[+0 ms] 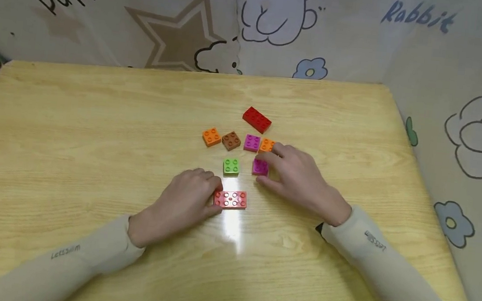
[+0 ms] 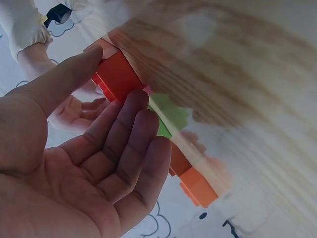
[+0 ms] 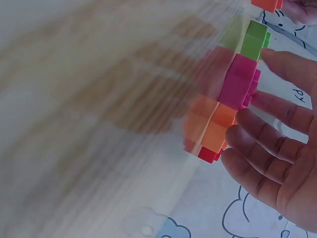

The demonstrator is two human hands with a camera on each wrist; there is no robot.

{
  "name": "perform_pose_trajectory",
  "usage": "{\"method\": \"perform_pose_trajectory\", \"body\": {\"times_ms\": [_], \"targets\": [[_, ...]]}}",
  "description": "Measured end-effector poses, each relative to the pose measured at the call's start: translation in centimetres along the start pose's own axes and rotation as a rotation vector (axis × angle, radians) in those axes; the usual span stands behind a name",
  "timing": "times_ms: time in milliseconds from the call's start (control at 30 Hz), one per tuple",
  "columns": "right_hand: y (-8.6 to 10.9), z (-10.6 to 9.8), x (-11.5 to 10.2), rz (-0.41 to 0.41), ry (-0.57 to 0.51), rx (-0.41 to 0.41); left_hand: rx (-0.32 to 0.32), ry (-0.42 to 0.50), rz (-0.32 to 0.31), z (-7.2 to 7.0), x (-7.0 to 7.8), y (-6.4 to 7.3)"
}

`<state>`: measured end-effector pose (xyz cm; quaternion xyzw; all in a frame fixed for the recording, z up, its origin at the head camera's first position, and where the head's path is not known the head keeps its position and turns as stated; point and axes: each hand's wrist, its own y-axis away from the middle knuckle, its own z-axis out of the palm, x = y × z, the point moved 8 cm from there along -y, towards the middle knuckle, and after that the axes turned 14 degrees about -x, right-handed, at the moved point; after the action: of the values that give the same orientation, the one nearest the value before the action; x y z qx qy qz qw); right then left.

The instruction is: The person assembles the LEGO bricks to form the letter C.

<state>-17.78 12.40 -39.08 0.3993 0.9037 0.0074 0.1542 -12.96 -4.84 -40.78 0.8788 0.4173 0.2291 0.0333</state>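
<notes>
Lying across the table, the near red eight-stud building brick (image 1: 230, 199) has its left end between the thumb and fingers of my left hand (image 1: 185, 203). In the left wrist view, that thumb lies against one side of the red brick (image 2: 119, 77) and the fingertips against the other. My right hand (image 1: 297, 175) reaches around a magenta brick (image 1: 259, 167), thumb on the near side and index finger on the far side. The right wrist view shows its fingers spread, the index tip right at the magenta brick (image 3: 238, 82). Behind it is an orange brick (image 1: 267, 145), partly hidden by that hand.
A green brick (image 1: 231, 166) sits between the hands. Farther back stand an orange brick (image 1: 211, 137), a brown brick (image 1: 231, 141) and another magenta brick (image 1: 252, 143), with a long dark red brick (image 1: 257, 119) behind. A patterned wall (image 1: 348, 35) borders the wooden table (image 1: 95, 122).
</notes>
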Motion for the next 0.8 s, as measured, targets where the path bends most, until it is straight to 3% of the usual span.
{"method": "perform_pose_trajectory", "body": {"times_ms": [433, 600, 800], "targets": [[-1.4, 0.5, 0.0, 0.046, 0.041, -0.048, -0.027, 0.002, -0.010, -0.3, 0.0, -0.5], [-0.8, 0.2, -0.6, 0.048, 0.000, -0.041, -0.023, -0.017, -0.007, -0.4, 0.2, -0.6], [0.4, -0.1, -2.3, -0.010, -0.068, -0.040, -0.004, -0.012, 0.001, -0.6, 0.3, -0.5]]}}
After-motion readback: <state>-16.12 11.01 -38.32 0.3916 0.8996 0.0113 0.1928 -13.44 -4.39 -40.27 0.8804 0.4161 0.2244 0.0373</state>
